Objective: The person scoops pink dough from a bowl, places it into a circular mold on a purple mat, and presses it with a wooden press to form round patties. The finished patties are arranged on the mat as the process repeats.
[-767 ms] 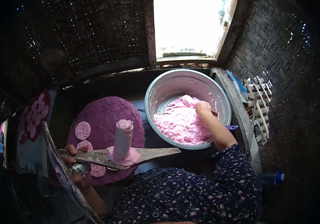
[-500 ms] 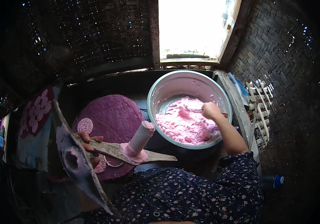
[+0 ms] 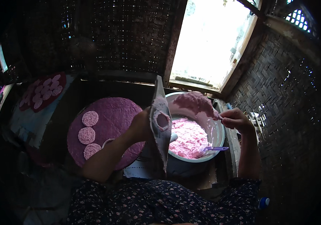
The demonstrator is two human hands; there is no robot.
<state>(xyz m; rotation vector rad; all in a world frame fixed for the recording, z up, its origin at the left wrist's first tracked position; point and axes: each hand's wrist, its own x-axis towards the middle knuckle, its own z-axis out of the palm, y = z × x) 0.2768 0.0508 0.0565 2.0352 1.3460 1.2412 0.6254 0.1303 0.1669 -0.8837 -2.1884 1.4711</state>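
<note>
My left hand [image 3: 141,123] is closed on a worn wooden board [image 3: 159,140] with a round hole, held upright at the basin's left rim; its fingers are partly hidden. A pale cylinder's end [image 3: 174,137] shows behind the board. Above the basin, my right hand [image 3: 236,119] grips the narrow end of a utensil loaded with pink dough [image 3: 194,103]; the dough hides its shape. More crumbly pink dough [image 3: 189,135] lies in the large basin [image 3: 222,135]. To the left, a purple round board [image 3: 109,107] carries three pink dough discs [image 3: 87,135] and a thin ring [image 3: 108,143], partly behind my forearm.
A purple-handled utensil [image 3: 217,149] leans on the basin's right rim. At far left, a dark red sheet [image 3: 46,98] holds several pink discs. Woven walls [image 3: 284,86] and a bright window [image 3: 209,41] surround the bench. A blue-capped bottle [image 3: 264,202] stands low at right.
My left hand has swung the wooden board rightward from over the purple round to the basin, uncovering the discs. My right hand has risen out of the basin with a load of dough.
</note>
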